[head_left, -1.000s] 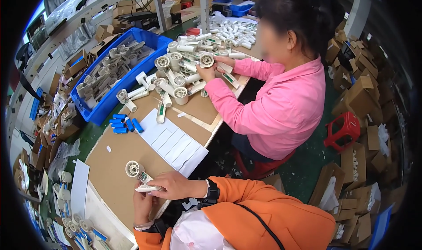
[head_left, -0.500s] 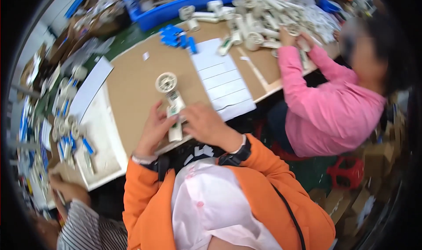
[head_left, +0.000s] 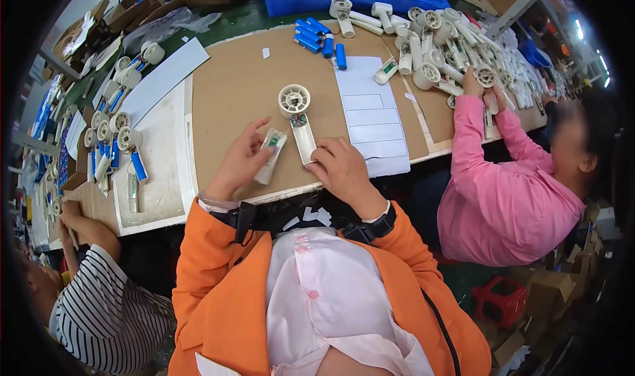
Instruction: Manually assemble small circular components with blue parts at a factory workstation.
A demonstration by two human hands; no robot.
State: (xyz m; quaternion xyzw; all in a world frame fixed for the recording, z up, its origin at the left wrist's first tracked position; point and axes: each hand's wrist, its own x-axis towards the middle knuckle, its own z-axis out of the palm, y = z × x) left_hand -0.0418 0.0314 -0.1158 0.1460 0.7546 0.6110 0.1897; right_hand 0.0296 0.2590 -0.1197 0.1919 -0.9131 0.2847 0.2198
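Note:
On the brown board lies a white handheld fan body (head_left: 303,138), its round spoked head pointing away from me and its hollow handle toward me. A small circuit board shows near the neck. My right hand (head_left: 344,176) pinches the handle's lower end between thumb and fingers. Just left of it, my left hand (head_left: 237,163) holds a white handle cover (head_left: 268,167), tilted, with a small green circuit board on its inner side. The cover is apart from the fan body.
Blue battery cells (head_left: 317,37) lie at the back beside a ruled paper sheet (head_left: 374,121). White fan parts (head_left: 430,52) are heaped at right, near a co-worker in pink (head_left: 509,177). Fans with blue cells (head_left: 129,139) lie left, near another co-worker in stripes (head_left: 109,303). A blue bin (head_left: 350,2) stands behind.
The handle cover, earlier over the fan's handle between both hands, is now off to its left in my left hand. My right hand has moved to the handle's end. The whole view has shifted.

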